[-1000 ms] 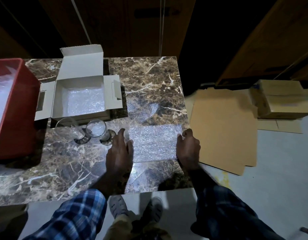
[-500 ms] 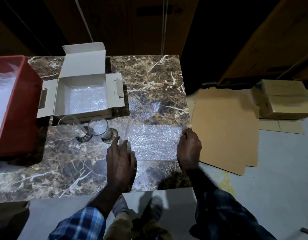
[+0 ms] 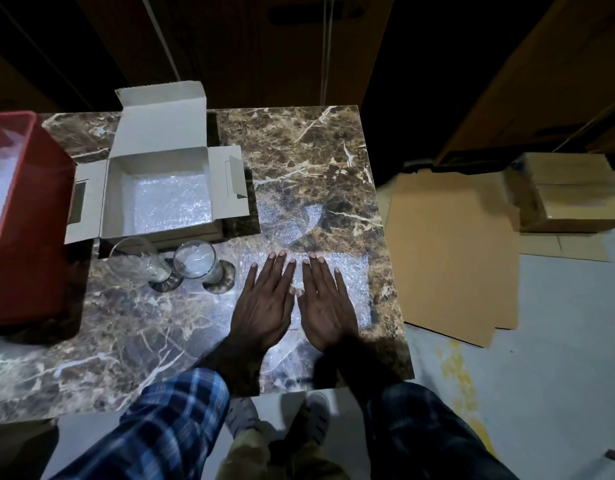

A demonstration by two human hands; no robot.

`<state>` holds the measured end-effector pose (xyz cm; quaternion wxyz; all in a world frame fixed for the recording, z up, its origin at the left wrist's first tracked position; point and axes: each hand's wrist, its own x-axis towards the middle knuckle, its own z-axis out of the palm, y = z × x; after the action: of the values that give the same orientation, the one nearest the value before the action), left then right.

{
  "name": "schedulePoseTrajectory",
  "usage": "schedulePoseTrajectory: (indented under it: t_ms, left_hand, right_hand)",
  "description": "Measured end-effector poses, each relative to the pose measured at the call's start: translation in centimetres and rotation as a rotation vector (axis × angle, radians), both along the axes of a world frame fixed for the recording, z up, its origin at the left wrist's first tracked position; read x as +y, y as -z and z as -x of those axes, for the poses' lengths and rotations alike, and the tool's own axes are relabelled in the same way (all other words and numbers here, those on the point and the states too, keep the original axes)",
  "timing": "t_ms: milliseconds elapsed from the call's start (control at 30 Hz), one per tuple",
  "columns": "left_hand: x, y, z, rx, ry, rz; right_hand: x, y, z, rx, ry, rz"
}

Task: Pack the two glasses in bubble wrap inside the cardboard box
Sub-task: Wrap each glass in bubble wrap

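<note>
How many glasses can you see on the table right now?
2. Left glass and right glass stand side by side before the open cardboard box; none seem hidden.

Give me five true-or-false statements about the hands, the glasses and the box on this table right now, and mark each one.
1. Both hands lie flat on the bubble wrap sheet. True: the left hand and the right hand press it with straight fingers.
2. The two glasses are already inside the cardboard box. False: the left glass and the right glass stand on the table, in front of the cardboard box.
3. The box is closed. False: its lid and flaps stand open.
4. Bubble wrap lines the bottom of the box. True.
5. A red bin sits at the right edge of the table. False: it sits at the left.
</note>
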<state>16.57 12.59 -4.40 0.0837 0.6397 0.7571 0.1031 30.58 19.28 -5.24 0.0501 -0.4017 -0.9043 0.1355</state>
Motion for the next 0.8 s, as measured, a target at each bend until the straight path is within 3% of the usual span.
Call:
schedulePoseTrajectory:
  t_ms: [333,600,800]
  left_hand:
    - [-3.2,-0.2,2.8,-0.003,-0.054,-0.007]
    - [-1.9,-1.3,-0.5,0.049,-0.008,-0.035]
    - [-2.3,0.0,-0.7,0.012,-0.010,0.027]
  right_hand:
    - [2.1,-0.9,-5.0,-0.067,0.252,-0.003]
    - [-0.6,-1.0,-1.2,-0.062,0.018,-0.045]
    - [-1.1,-0.1,-1.5,-0.062,0.005,-0.002]
